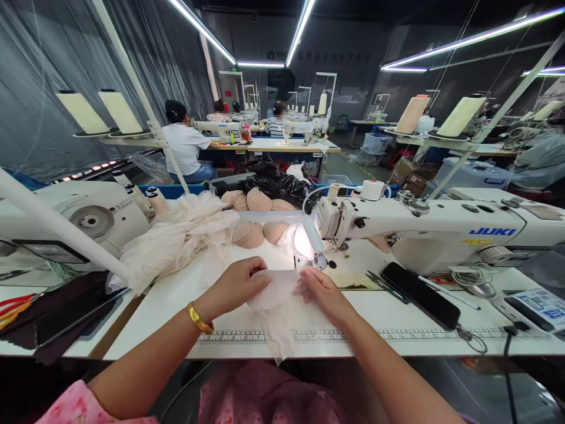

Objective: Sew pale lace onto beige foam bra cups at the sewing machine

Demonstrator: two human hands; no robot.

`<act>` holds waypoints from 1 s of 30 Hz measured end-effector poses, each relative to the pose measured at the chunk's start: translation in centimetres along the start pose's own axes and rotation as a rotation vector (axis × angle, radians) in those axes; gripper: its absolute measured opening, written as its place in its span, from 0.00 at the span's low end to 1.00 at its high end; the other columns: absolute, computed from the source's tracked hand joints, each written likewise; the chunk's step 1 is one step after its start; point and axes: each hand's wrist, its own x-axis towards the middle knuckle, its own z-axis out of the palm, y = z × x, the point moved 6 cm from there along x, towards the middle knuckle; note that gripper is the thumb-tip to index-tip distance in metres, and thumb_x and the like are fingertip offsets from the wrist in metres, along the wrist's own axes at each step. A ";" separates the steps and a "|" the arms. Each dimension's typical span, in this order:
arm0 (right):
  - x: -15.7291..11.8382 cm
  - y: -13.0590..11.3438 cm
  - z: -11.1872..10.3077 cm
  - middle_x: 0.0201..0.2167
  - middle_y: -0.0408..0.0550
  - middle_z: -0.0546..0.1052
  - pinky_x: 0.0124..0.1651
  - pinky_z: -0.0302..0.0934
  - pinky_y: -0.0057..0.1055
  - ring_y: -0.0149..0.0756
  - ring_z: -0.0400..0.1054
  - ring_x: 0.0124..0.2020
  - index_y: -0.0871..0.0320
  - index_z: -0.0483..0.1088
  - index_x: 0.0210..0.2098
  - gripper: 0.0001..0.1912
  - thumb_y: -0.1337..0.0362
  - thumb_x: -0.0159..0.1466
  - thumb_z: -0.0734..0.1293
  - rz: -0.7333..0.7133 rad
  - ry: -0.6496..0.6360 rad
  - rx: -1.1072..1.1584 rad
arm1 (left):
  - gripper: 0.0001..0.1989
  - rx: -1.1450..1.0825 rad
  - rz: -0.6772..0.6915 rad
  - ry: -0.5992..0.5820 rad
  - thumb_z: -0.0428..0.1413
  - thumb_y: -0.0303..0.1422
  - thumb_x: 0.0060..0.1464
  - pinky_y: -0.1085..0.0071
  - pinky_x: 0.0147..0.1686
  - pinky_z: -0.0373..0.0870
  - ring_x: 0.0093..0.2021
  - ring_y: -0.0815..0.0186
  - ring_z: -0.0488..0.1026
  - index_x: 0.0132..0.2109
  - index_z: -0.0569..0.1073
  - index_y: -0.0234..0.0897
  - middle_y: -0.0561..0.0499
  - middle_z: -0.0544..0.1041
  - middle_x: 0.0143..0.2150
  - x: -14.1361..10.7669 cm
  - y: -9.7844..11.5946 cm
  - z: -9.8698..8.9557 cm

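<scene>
while beige cups and heaped pale fabric lie toward the back of the tabletop, seemingly unworked, one pale piece trailing sheer cloth toward the front edge looks partway done, left hand pinching it, right hand with its grip closed at the side.

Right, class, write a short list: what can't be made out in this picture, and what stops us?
All in the head view:
- Left hand's fingers underneath: hidden by the pale cup.
- Right hand's exact grip: its lower fingers are blurred.
- Needle area of the front sewing machine: lost in lamp glare.
- Far end of the left-hand machine: cut off by the left edge.
- Most wall lettering: too small and dim.
</scene>
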 end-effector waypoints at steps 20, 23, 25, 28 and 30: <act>-2.7 -7.4 -1.3 0.47 0.54 0.80 0.49 0.67 0.39 0.45 0.73 0.49 0.53 0.73 0.46 0.12 0.69 0.74 0.59 -0.762 0.169 -0.903 | 0.09 0.556 0.763 0.249 0.49 0.28 0.65 0.65 0.33 0.61 0.32 0.62 0.67 0.35 0.70 0.41 0.51 0.72 0.31 2.1 4.6 0.2; -0.6 -4.6 -2.3 0.43 0.49 0.80 0.45 0.66 0.36 0.43 0.73 0.44 0.51 0.76 0.41 0.13 0.71 0.72 0.61 -0.680 0.013 -1.009 | 0.08 0.748 0.834 -0.010 0.57 0.30 0.65 0.62 0.36 0.64 0.35 0.59 0.70 0.35 0.71 0.40 0.50 0.76 0.34 1.4 3.6 3.0; 0.5 -3.4 -3.3 0.40 0.46 0.81 0.42 0.65 0.33 0.40 0.73 0.41 0.51 0.77 0.39 0.11 0.69 0.71 0.63 -0.661 -0.066 -1.024 | 0.09 0.756 0.868 -0.115 0.61 0.31 0.64 0.61 0.39 0.66 0.37 0.58 0.72 0.34 0.70 0.40 0.51 0.77 0.34 1.6 3.7 4.7; 1.4 -2.6 -4.8 0.43 0.46 0.82 0.44 0.67 0.34 0.40 0.73 0.43 0.50 0.78 0.42 0.11 0.67 0.73 0.63 -0.656 -0.152 -1.035 | 0.09 0.724 0.934 -0.074 0.54 0.19 0.62 0.60 0.45 0.66 0.42 0.57 0.73 0.38 0.71 0.39 0.49 0.78 0.39 3.1 4.7 6.4; 1.7 -2.4 -5.6 0.47 0.47 0.82 0.47 0.68 0.35 0.41 0.74 0.47 0.49 0.79 0.44 0.13 0.67 0.74 0.62 -0.661 -0.196 -1.037 | 0.13 0.727 0.941 -0.060 0.52 0.14 0.57 0.61 0.42 0.65 0.39 0.58 0.72 0.37 0.71 0.39 0.49 0.77 0.38 4.8 4.9 7.5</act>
